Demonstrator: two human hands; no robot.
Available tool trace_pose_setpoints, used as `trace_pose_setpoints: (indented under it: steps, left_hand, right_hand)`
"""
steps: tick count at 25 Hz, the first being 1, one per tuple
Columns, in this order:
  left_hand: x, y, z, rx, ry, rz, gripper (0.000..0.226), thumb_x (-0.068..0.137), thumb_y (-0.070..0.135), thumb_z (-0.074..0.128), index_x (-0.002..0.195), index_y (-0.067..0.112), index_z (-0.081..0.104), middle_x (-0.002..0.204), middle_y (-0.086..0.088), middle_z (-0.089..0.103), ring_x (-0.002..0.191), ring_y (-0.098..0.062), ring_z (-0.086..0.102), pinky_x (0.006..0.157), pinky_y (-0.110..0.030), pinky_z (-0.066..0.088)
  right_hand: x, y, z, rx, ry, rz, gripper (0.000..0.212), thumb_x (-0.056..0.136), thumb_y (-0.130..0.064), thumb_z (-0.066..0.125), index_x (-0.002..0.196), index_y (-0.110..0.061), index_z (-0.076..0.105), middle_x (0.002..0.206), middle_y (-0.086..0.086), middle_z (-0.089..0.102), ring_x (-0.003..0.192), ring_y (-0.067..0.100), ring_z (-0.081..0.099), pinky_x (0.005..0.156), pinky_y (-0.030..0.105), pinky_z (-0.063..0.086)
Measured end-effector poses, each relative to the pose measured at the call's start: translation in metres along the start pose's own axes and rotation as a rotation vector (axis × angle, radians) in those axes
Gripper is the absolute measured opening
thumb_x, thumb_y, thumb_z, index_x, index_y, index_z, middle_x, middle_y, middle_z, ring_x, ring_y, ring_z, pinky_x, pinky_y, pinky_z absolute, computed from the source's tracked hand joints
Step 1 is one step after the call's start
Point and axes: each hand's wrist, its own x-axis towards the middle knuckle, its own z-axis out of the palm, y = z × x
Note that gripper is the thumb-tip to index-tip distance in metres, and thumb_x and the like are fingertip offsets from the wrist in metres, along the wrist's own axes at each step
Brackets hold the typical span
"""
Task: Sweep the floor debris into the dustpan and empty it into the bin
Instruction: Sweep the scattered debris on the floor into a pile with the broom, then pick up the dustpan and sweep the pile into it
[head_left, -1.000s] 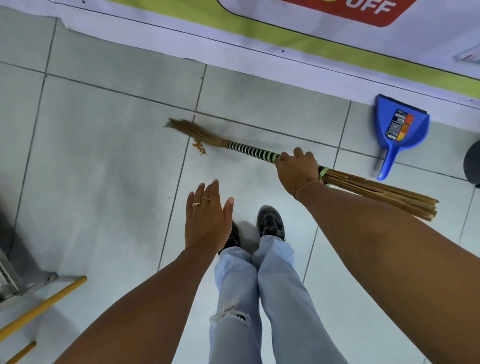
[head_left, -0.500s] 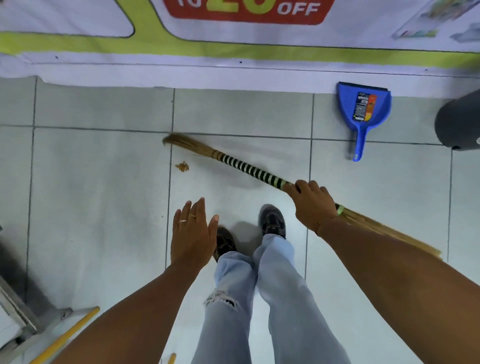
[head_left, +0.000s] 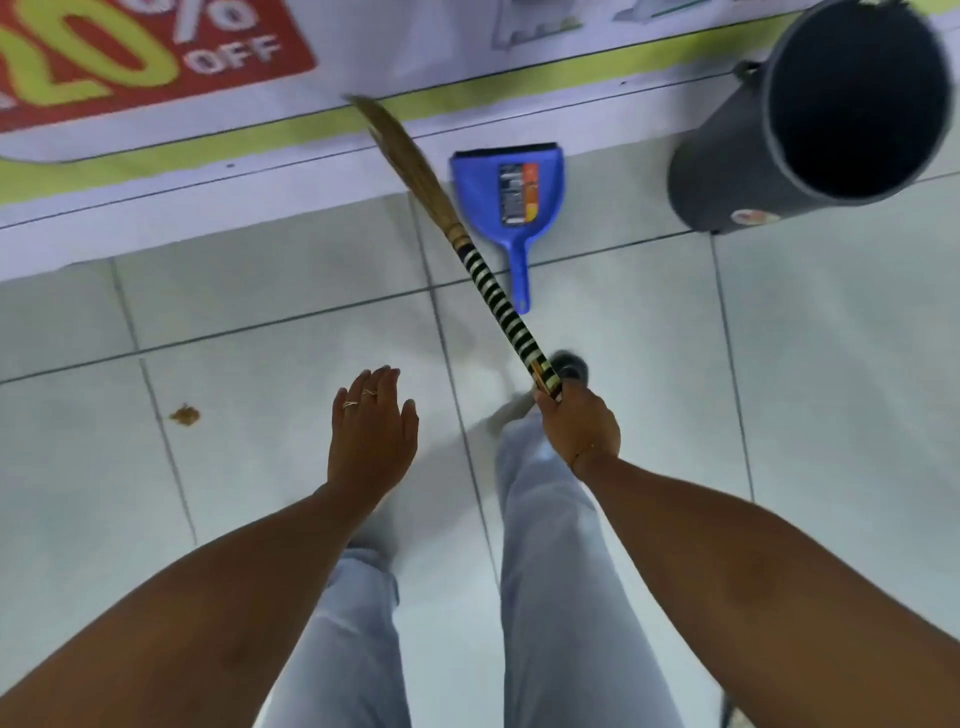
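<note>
My right hand (head_left: 579, 423) grips a straw broom (head_left: 493, 296) by its black-and-white striped handle. The broom points up and away, its thin straw end near the banner. A blue dustpan (head_left: 511, 195) lies flat on the tiles just right of the broom, handle pointing toward me. A dark grey bin (head_left: 727, 176) stands at the upper right, mouth open and dark inside. A small brown heap of debris (head_left: 184, 414) rests on the floor at the left. My left hand (head_left: 371, 431) hovers flat with fingers spread, holding nothing.
A printed banner (head_left: 156, 130) with a red and green sale sign covers the floor edge along the top. My legs in light jeans (head_left: 550, 545) and a dark shoe (head_left: 569, 364) stand below the hands. Grey floor tiles (head_left: 831, 389) spread to the right.
The view has turned right and closer to the dustpan and bin. The broom has swung from lying across toward the debris to pointing forward beside the dustpan. The debris now sits far left.
</note>
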Motion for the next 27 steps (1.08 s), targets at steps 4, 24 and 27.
trace_pose_setpoints:
  steps: [4,24,27]
  left_hand:
    - [0.079,0.093,0.025,-0.025,-0.053,-0.026,0.041,0.089,0.018,0.051,0.126,0.000,0.047,0.124,-0.022,0.057,0.118,-0.038,0.050,0.099,-0.049,0.038]
    - [0.348,0.155,0.254,-0.445,-0.043,-0.665,0.062,0.085,0.016,0.054,0.139,0.012,0.025,0.129,-0.014,0.053,0.115,-0.032,0.053,0.098,-0.041,0.044]
    - [0.306,0.149,0.221,-0.327,-0.104,-0.681,0.042,0.083,0.012,0.051,0.124,0.008,0.044,0.124,-0.014,0.056,0.113,-0.033,0.053,0.098,-0.041,0.044]
  right_hand:
    - [0.065,0.046,-0.053,0.076,0.137,0.157,0.037,0.095,-0.036,0.047,0.120,-0.009,0.051,0.120,0.012,0.062,0.110,0.035,0.059,0.088,0.042,0.048]
    - [0.303,0.133,0.046,0.379,-0.178,0.393,0.030,0.088,-0.010,0.045,0.117,-0.015,0.051,0.093,0.003,0.055,0.087,0.026,0.052,0.093,0.049,0.049]
    - [0.258,0.134,0.030,0.382,-0.123,0.411,0.004,0.086,-0.021,0.050,0.090,-0.020,0.052,0.085,0.002,0.058,0.087,0.029,0.055,0.092,0.051,0.047]
